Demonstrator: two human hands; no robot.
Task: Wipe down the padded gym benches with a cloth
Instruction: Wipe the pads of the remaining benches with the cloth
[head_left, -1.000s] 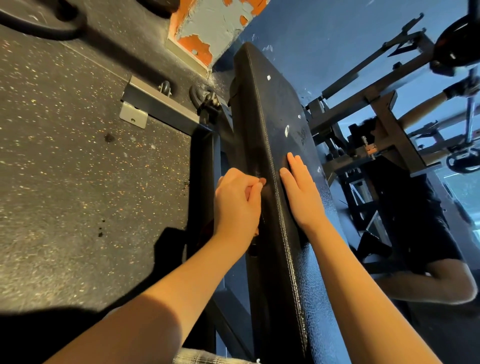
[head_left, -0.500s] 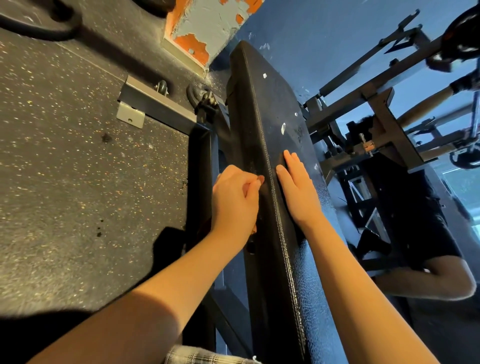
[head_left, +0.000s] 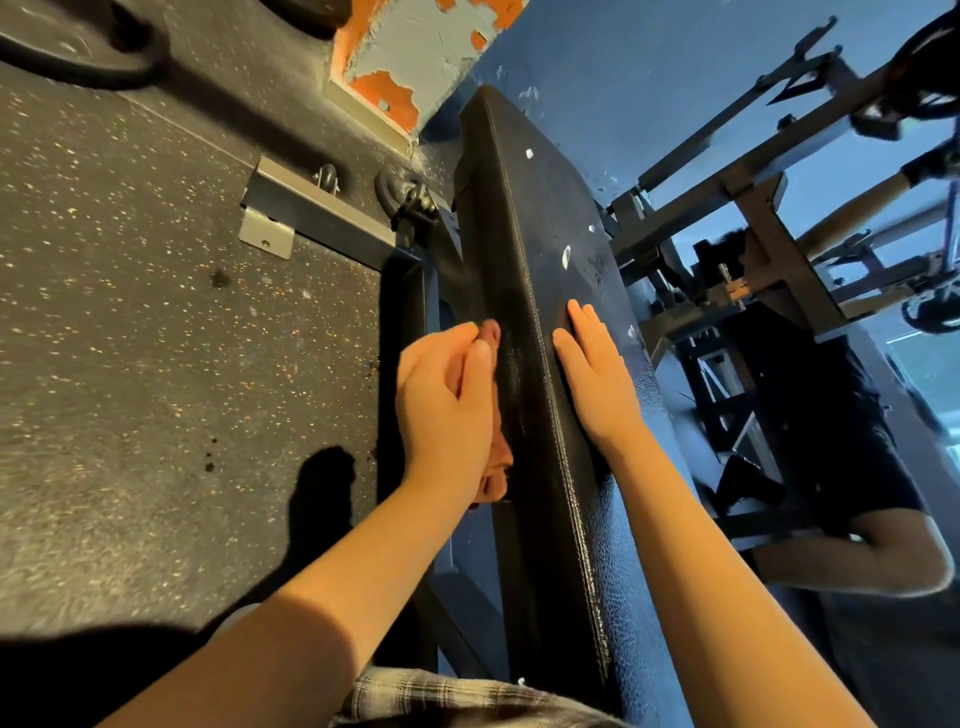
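Rust cloth (head_left: 497, 462) now peeks past the fingers of the left hand (head_left: 447, 410), clamped on it at the bench (head_left: 524, 249) side, while the right hand (head_left: 597, 384) stays flat, fingers together, so wiping seems underway.

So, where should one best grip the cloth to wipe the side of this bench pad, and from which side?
Probably its bunched middle, coming from the left, as the left hand does now: the cloth lies against the side face of the bench pad, so only its outer face is free.
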